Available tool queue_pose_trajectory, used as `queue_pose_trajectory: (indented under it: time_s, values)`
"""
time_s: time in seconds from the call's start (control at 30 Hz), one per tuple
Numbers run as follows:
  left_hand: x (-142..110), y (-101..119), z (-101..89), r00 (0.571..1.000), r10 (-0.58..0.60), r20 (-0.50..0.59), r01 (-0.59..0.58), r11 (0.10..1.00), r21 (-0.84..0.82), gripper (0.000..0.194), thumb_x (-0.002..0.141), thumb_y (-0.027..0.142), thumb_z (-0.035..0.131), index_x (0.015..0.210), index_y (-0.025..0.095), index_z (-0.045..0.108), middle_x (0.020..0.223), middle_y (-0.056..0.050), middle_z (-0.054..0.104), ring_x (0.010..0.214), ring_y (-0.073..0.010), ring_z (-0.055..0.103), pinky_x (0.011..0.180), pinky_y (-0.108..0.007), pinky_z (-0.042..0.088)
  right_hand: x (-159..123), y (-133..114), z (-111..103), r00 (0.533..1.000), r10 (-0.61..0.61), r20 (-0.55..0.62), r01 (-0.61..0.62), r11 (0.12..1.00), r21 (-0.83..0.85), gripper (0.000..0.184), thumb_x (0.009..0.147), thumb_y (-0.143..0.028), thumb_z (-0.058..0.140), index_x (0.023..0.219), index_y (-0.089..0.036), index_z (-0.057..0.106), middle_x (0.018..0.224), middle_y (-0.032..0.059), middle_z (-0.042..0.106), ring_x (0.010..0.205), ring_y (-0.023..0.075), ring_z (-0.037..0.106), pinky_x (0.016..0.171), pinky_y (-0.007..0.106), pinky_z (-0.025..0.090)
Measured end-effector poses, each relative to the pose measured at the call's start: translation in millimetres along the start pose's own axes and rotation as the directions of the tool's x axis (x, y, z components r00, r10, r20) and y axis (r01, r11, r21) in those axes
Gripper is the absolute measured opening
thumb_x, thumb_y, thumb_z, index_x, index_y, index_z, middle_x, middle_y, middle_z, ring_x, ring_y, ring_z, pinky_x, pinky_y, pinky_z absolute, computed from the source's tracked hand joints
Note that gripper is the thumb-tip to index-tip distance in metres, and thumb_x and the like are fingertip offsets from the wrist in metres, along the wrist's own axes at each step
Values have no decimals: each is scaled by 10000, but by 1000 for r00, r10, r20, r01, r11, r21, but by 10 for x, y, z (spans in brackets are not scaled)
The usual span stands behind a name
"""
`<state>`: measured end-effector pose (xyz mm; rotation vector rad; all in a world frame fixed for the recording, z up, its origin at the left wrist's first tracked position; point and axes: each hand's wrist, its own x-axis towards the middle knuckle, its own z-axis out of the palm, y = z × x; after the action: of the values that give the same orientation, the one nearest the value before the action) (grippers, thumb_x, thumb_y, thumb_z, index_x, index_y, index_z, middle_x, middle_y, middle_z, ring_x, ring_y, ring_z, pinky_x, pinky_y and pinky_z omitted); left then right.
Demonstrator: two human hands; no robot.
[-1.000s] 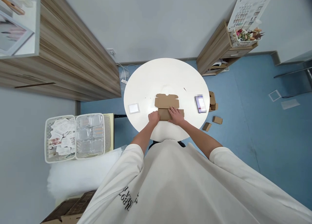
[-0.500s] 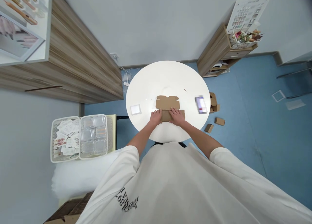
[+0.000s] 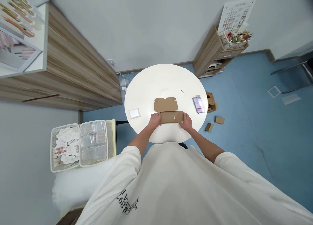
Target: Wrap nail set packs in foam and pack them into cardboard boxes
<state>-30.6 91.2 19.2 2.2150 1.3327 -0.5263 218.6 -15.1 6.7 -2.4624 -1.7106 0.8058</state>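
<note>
A brown cardboard box [image 3: 168, 117], partly folded, lies on the white round table [image 3: 141, 84] close to my body. Its flat lid panel with rounded flaps stretches away from me. At the left end of the box, my left hand [image 3: 155, 119] grips the cardboard, fingers bent over the edge. My right hand [image 3: 186, 122] holds the opposite end, fingers curled round the corner. A small white mark shows on the box surface between the hands. Parts of both hands' fingertips are hidden against the cardboard.
A white-framed square [image 3: 134, 113] lies at the table's left, a blurred purple item [image 3: 198, 104] at its right. Small brown boxes [image 3: 219, 120] sit on the floor to the right. White baskets [image 3: 78, 146] stand left, a wooden cabinet [image 3: 83, 55] behind them.
My right hand has slid from the top of the box to its right end, uncovering the surface. My left hand stays at the left end. The view has shifted slightly.
</note>
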Motion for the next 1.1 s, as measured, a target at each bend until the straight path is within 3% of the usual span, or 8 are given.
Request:
queue_pose_trajectory:
  time_s: [0.17,0.53,0.83,1.1]
  values:
    - [12,-3,3,1000,9,8,-10,999,33,1056,739,344,872,1557,95,252,1288,-258,609,1248,-383,555,1041,-422,368,114,63,94,999,25,24,-27,992,123,855,888,-376,518,1622,-185,124,1479,192,475,1287,341,533,980,438,493]
    - [26,-15,20,999,12,31,-13,999,32,1082,724,377,878,1553,116,234,1305,-249,607,1258,-378,552,1035,-419,381,217,-12,-26,991,-56,121,46,996,79,837,931,-434,536,1634,-234,129,1430,189,460,1204,335,585,966,437,492]
    - [50,-40,57,999,45,25,-47,995,83,1093,728,395,879,1550,66,238,1283,-252,615,1221,-369,571,1009,-413,394,194,-137,-94,987,-92,130,86,995,53,579,902,-287,614,1452,-258,434,1339,124,485,1163,269,575,867,336,499]
    - [40,-48,65,998,57,-2,-57,996,67,1106,721,379,896,1560,71,245,1287,-258,614,1225,-369,569,999,-400,383,221,-344,-128,987,-115,111,118,993,-23,390,915,-175,555,1300,-216,512,1336,123,499,1096,239,588,774,300,483]
